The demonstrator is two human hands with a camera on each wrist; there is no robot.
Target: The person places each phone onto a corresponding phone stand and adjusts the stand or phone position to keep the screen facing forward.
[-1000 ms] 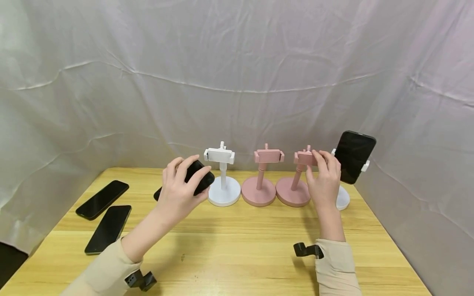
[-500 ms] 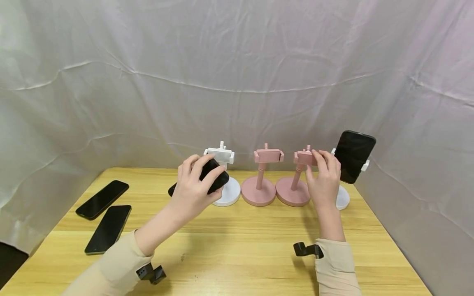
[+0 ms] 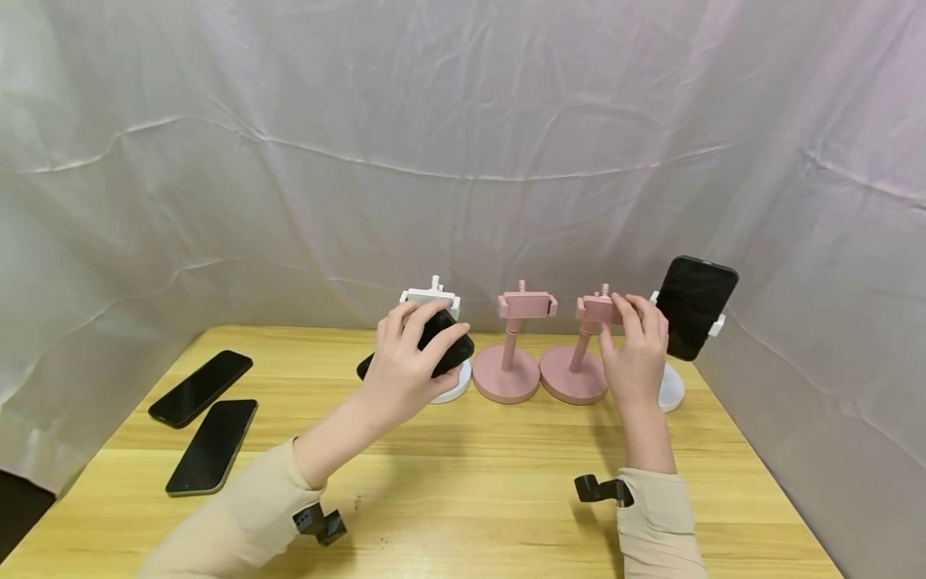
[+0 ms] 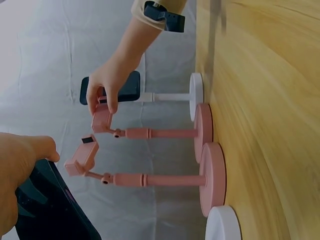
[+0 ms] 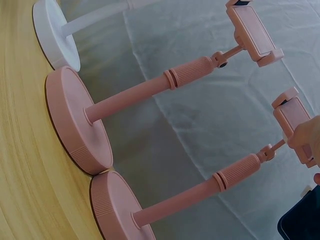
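Note:
In the head view, my left hand (image 3: 408, 366) grips a black phone (image 3: 457, 351) by its edges. The phone overlaps the left white phone stand (image 3: 454, 391) there. A dark glossy side of it shows in the left wrist view. My right hand (image 3: 637, 354) pinches the clamp (image 5: 295, 114) of the right-hand pink phone stand (image 3: 571, 378), with the thumb at its front face in the right wrist view. The other pink phone stand (image 3: 505, 376) stands just left of it, its clamp (image 3: 526, 305) holding nothing.
At the far right, a white stand (image 3: 671, 390) bears an upright phone (image 3: 696, 305). Two more phones, a farther one (image 3: 201, 389) and a nearer one (image 3: 213, 447), lie on the wooden table (image 3: 463, 490) at left. A grey cloth (image 3: 463, 161) hangs behind and beside the table.
My left hand has moved right with the black phone, from beside the left white stand to in front of it. The right hand stays at the pink clamp.

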